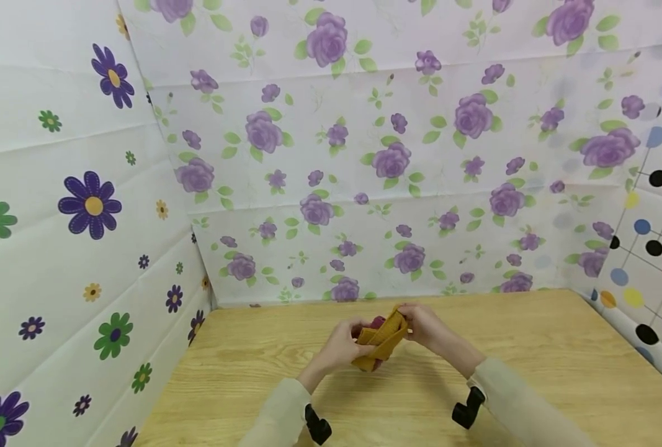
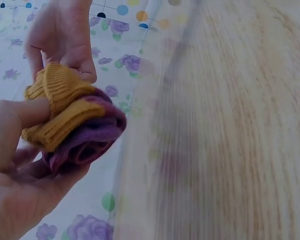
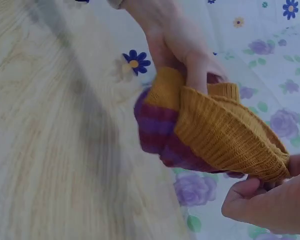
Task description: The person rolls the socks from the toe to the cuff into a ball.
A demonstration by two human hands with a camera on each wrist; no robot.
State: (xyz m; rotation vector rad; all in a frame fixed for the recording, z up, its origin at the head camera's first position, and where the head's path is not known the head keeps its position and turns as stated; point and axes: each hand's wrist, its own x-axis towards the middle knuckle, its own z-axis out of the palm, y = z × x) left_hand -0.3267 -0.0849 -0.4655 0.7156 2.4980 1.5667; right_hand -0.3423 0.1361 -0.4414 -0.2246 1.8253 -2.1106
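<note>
A rolled bundle of socks is held up above the table between both hands. It has ribbed mustard cuffs and a purple and maroon striped body, and in the left wrist view the striped socks show a coiled end. My left hand grips the bundle from the left, thumb across the mustard part and fingers beneath. On the other side my right hand pinches the edge of the cuff. In the right wrist view the ribbed cuff is stretched out toward the right fingers, its opening showing along the upper edge.
A light wooden table lies under the hands. Flower-printed cloth hangs along its back edge, with another flowered sheet at left and a dotted sheet at right. Each wrist carries a black camera mount.
</note>
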